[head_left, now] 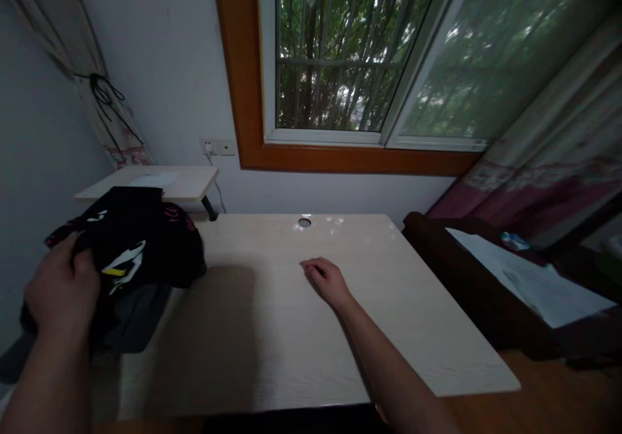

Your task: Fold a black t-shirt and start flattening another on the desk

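My left hand [61,288] is closed on a bunched black garment [146,239] with white, yellow and pink print, held at the left edge of the pale wooden desk [272,330]. A grey piece of cloth [133,320] hangs beneath it. My right hand [326,280] rests on the middle of the desk, fingers loosely curled and pointing left, with nothing in it.
A cable hole [304,222] sits at the desk's far edge. A small side table [160,182] stands at the back left below a wall socket [218,146]. A dark wooden piece of furniture with white paper [529,282] is at the right. A window [350,52] and curtains lie behind.
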Available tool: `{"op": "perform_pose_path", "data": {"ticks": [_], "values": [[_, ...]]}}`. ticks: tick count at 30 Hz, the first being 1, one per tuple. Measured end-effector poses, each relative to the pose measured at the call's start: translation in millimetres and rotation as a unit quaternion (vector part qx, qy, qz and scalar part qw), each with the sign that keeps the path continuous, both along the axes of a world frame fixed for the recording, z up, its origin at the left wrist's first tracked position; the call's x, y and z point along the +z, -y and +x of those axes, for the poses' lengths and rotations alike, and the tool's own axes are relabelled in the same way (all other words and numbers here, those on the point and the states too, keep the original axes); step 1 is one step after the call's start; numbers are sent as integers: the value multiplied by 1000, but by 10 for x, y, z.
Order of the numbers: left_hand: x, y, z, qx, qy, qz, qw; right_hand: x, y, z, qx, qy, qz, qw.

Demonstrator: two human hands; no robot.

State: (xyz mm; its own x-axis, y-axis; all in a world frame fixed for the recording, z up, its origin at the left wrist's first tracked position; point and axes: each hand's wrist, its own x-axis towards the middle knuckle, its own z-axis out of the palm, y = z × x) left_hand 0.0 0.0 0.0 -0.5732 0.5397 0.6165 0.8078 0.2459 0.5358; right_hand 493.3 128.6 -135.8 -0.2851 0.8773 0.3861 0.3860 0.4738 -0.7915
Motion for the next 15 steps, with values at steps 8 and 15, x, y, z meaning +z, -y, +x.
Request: {"op": "perform_pose_path", "data": {"ticks": [8,15], "values": [[397,-126,810,-46,59,121,990,-4,-5,26,8,5,-3,1000],[291,-546,1906,-290,153,21,945,69,58,-8,21,-7,-15,1000]]}}
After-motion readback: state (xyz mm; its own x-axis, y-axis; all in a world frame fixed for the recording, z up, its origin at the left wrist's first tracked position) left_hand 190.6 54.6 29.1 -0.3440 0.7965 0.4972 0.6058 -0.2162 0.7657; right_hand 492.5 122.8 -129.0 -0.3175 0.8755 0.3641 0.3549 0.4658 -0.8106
